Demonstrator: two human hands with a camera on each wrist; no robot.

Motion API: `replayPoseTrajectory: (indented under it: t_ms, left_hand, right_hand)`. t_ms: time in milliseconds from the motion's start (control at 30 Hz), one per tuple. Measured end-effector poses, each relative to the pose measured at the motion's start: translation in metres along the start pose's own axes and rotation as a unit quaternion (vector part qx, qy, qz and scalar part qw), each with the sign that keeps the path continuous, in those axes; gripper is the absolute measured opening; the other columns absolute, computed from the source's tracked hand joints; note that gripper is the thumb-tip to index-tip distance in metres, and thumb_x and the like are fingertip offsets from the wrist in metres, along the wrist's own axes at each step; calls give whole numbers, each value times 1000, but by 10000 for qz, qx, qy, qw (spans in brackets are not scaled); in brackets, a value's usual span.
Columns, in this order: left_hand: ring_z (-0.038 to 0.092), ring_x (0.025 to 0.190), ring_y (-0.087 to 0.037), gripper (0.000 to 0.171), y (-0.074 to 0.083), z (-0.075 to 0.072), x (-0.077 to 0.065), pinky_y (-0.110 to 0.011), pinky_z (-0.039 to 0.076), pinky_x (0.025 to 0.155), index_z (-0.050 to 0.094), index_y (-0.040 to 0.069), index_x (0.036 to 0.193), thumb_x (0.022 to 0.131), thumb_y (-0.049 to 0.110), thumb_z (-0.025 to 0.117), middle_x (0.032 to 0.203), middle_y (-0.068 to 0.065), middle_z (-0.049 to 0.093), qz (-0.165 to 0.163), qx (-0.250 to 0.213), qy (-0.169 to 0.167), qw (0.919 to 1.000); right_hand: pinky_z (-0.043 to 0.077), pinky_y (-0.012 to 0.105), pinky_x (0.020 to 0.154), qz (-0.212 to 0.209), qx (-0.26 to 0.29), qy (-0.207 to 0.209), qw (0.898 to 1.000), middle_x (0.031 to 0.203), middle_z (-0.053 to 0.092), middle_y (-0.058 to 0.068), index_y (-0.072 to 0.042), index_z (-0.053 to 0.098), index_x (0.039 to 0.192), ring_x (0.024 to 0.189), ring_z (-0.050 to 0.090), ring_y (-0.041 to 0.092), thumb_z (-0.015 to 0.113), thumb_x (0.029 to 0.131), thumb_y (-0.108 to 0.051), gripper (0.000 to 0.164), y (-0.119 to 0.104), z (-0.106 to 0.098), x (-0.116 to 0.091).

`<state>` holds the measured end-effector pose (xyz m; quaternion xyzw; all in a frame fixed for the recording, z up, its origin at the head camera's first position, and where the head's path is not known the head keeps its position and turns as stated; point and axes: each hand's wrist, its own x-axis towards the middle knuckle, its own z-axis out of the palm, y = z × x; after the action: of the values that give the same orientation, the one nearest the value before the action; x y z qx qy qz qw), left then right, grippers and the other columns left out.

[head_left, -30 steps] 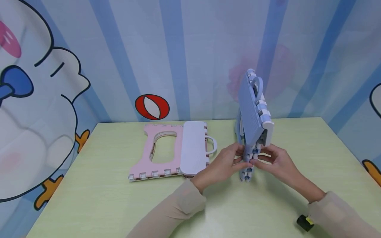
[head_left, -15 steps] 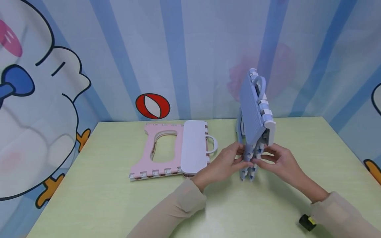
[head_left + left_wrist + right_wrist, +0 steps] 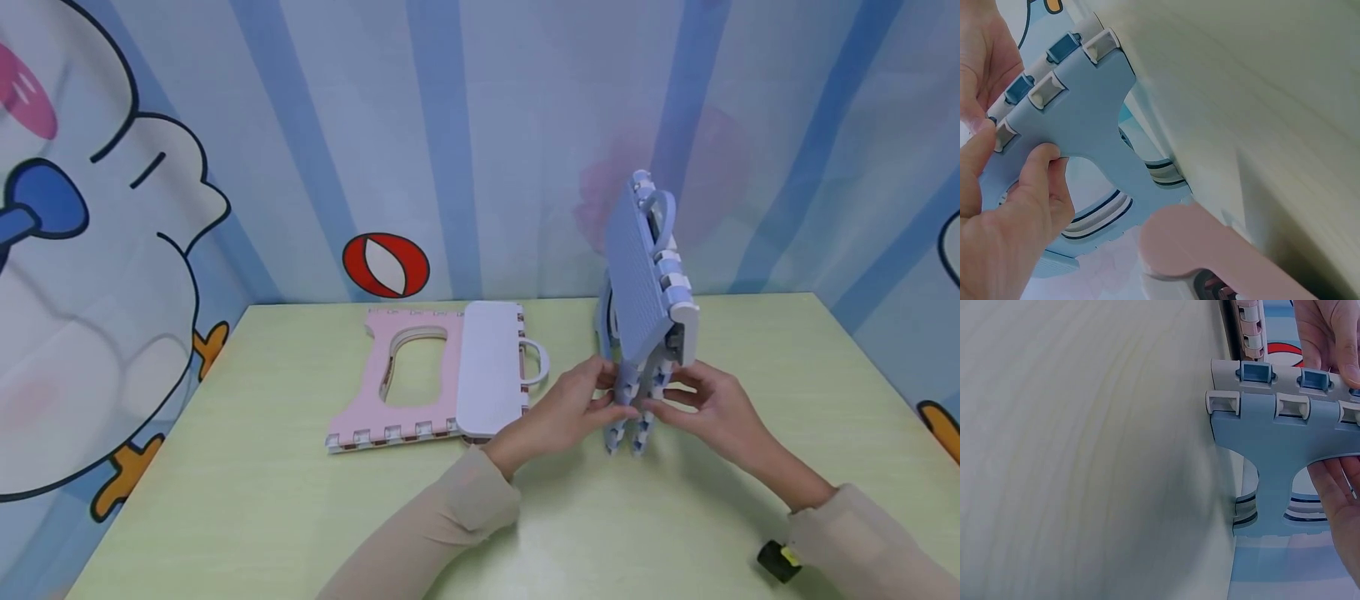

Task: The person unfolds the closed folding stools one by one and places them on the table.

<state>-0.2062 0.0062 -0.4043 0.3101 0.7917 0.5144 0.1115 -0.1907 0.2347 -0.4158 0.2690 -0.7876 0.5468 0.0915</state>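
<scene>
A blue folding step stool [image 3: 637, 283] stands on edge on the table, its handle loop facing up and right. Its two leg panels are slightly apart at the near end. My left hand [image 3: 562, 414] grips the left leg panel, with fingers through the cut-out, as the left wrist view shows on the blue panel [image 3: 1088, 100]. The right hand [image 3: 716, 412] holds the other panel from the right, its fingers curled under the panel's edge [image 3: 1272, 447] in the right wrist view. Both thumbs meet near the gap between the panels.
A second folding step stool [image 3: 491, 367], pink with a white top and handle loop, lies folded flat to the left on the pale green table [image 3: 255, 500]. A small black object [image 3: 780, 561] lies by the right sleeve. Behind hangs a striped blue backdrop [image 3: 510, 150].
The blue stool's two leg panels have spread further apart at the near end. My right hand has shifted slightly right with its panel; the left hand has stayed nearly still.
</scene>
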Motion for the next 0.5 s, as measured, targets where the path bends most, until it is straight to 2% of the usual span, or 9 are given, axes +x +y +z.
replayPoseTrajectory:
  t_ms: [500]
  left_hand:
    - [55, 116, -8, 39, 2, 0, 0, -16, 47, 91, 48, 4, 125, 96, 20, 69, 123, -4, 57, -108, -50, -35, 9999]
  right_hand:
    - [52, 15, 84, 133, -350, 122, 9992, 116, 59, -21, 11, 56, 124, 102, 60, -4, 73, 83, 13, 44, 0, -4, -3]
